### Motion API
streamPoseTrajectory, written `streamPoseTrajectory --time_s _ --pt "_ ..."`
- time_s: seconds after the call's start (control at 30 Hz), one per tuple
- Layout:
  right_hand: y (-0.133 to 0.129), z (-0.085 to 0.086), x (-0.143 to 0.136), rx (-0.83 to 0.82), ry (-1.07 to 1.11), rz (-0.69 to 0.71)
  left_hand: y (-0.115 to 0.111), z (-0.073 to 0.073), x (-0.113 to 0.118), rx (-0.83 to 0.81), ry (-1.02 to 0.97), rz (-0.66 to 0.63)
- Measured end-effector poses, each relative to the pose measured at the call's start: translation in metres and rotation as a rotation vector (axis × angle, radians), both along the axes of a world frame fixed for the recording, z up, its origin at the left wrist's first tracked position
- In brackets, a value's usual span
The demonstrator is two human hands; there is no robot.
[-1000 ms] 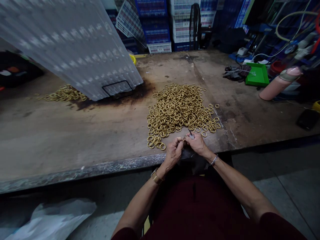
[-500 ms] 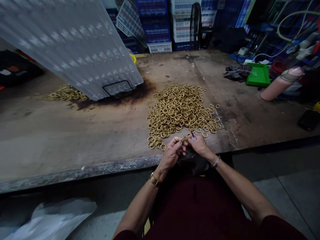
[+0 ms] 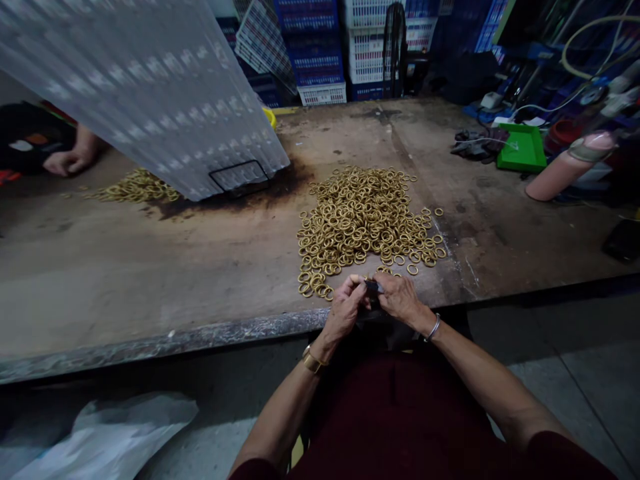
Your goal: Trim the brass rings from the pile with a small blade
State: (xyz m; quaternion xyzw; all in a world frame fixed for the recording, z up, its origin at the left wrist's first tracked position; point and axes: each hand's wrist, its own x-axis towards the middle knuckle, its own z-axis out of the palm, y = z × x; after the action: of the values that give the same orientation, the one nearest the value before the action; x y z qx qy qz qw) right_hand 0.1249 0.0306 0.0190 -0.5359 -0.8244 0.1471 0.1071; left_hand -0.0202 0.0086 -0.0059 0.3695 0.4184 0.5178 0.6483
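Note:
At the near edge of the table, my left hand pinches a brass-coloured ring, mostly covered by the fingers. My right hand is closed on a small knife-like tool, whose dark end points left at the left fingertips. Both hands are close together, with the tool between them. Just beyond them lies a wide heap of brass-coloured rings, with several loose ones around its rim.
A tall translucent ribbed stack stands at the left on the wooden table. Another ring pile lies behind it, near another person's hand. A green tray and pink cylinder are at right; crates stand behind.
The tool in my right hand has swung from pointing upward to pointing left, against my left fingertips. My right hand has rolled over. Another person's hand has appeared at the far left.

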Motion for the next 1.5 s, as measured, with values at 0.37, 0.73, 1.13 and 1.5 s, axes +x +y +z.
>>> streamPoseTrajectory --time_s 0.37,0.73,1.13,1.5 --pt "0.001 0.002 0.002 0.002 0.019 -0.006 -0.001 0.006 0.001 0.067 0.134 -0.028" --pt "0.002 0.001 0.005 -0.04 0.077 0.042 -0.004 0.01 -0.005 0.198 0.225 -0.061" --pt "0.022 0.0 0.005 -0.243 0.623 -0.262 -0.008 0.013 -0.01 0.107 0.057 -0.058" --pt "0.011 -0.003 -0.004 -0.785 0.996 -0.159 -0.009 0.009 -0.007 0.102 0.044 -0.124"
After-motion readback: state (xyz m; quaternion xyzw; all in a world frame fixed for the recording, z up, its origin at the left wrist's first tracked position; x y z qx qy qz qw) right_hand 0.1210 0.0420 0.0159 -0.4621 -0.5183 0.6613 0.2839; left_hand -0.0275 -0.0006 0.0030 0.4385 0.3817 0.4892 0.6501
